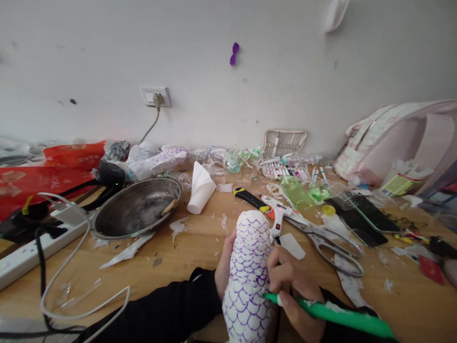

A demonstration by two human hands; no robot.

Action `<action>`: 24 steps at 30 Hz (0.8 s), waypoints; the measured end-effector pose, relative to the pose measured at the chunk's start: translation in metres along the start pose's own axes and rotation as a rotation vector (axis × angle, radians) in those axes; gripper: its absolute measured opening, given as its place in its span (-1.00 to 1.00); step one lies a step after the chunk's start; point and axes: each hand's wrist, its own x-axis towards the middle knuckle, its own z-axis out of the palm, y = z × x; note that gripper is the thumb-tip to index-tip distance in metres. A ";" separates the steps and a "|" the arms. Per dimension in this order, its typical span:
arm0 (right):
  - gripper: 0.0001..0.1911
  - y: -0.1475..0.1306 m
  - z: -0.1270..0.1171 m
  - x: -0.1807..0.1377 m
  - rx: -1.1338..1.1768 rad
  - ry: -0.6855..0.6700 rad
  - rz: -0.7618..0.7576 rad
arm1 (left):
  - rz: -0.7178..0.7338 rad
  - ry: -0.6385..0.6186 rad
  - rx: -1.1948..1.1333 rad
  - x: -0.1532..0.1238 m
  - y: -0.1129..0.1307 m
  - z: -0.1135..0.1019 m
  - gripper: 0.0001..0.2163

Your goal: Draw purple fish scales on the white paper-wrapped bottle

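My left hand [224, 264] is wrapped round a white bottle-shaped piece [250, 267] covered in purple scale lines, holding it upright at the table's near edge. My right hand [291, 290] pinches a green marker [339, 317], whose tip touches the white piece's right side low down. Both sleeves are black. Most of the left hand's fingers are hidden behind the piece.
A metal pan [137, 207] sits at left beside a white power strip [32, 250] with cables. Scissors [328, 240], a glue gun [278, 216], a yellow-black knife [250, 197], a paper cone [200, 188], markers [285, 169] and phones [364, 214] lie on the wooden table [178, 257] amid paper scraps.
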 end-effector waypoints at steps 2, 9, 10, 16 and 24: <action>-0.77 0.001 -0.001 0.000 0.009 -0.025 0.014 | -0.015 -0.074 -0.035 -0.001 0.009 -0.002 -0.82; -0.73 0.002 0.000 0.000 0.056 0.018 -0.015 | -0.075 -0.228 -0.181 0.005 0.040 -0.012 -0.55; -0.71 0.002 -0.002 0.001 0.045 -0.018 -0.017 | -0.086 -0.239 -0.199 0.007 0.042 -0.013 -0.51; -0.87 0.000 -0.007 0.002 0.084 -0.044 0.005 | -0.240 -0.356 -0.440 0.009 0.046 -0.012 -0.47; -0.84 0.004 -0.001 0.000 -0.039 -0.049 -0.023 | -0.293 -0.400 -0.491 0.007 0.045 -0.011 -0.41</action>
